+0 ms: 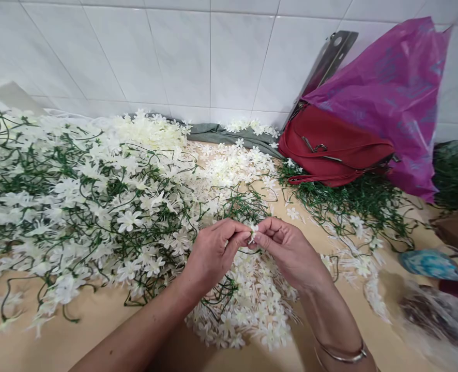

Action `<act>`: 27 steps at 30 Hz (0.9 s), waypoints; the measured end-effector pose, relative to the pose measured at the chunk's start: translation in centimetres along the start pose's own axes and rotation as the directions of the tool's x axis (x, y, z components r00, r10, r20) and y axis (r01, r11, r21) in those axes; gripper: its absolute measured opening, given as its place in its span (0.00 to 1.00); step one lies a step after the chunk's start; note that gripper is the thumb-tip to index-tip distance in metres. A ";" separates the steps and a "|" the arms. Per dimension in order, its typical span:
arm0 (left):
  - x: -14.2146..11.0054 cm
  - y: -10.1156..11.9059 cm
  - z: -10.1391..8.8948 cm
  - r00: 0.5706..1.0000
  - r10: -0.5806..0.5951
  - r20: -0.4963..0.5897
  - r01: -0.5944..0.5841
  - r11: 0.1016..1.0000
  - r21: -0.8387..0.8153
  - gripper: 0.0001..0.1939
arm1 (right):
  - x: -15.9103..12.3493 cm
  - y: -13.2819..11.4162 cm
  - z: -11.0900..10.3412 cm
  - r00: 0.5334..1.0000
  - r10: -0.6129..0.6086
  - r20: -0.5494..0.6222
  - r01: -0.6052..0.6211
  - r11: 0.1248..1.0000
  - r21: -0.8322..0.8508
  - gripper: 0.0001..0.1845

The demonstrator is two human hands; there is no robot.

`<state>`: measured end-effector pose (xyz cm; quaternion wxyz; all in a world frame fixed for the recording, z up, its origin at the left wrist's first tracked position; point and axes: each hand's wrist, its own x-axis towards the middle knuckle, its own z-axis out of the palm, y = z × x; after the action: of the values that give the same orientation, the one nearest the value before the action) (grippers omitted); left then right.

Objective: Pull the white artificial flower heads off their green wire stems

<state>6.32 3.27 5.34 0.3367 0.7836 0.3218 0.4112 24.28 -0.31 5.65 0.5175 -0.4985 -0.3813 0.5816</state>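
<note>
Just right of the middle of the view, my left hand (217, 250) and my right hand (287, 248) meet fingertip to fingertip. Between them is a small white artificial flower (253, 233) with a bit of green at its base. Thumb and forefinger of each hand are pinched on it. Loose white blossoms (252, 310) lie heaped below my hands. A big pile of white flowers on green stems (128, 222) spreads out to the left. Bare green stems (248, 204) lie right behind my fingers.
A red handbag (333, 144) and a purple plastic bag (392, 93) stand at the back right, over green stems (353, 199). Clear plastic bag (434, 325) and a blue patterned item (430, 263) lie at right. White tiled wall (178, 57) closes off the back.
</note>
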 end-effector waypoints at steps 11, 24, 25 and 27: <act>-0.4 -1.5 0.3 0.933 -0.333 0.133 0.352 0.782 -0.513 0.06 | 0.4 -0.3 -0.1 0.994 0.085 0.076 -0.089 0.995 0.045 0.20; -0.8 -1.2 0.5 0.975 -0.209 0.075 0.222 0.914 -0.340 0.08 | 0.2 0.2 0.0 0.992 0.080 0.098 -0.085 0.996 0.040 0.19; -0.8 -1.2 0.7 0.970 -0.231 0.074 0.242 0.896 -0.373 0.08 | 0.2 0.2 0.0 0.992 0.081 0.096 -0.086 0.995 0.050 0.19; -0.8 -1.1 0.8 0.968 -0.242 0.061 0.246 0.885 -0.396 0.08 | 0.3 0.2 0.1 0.993 0.077 0.091 -0.083 0.994 0.065 0.19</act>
<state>6.33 3.07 3.75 0.5405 0.6534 0.3250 0.4187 24.15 -0.08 5.47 0.4932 -0.4692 -0.3632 0.6362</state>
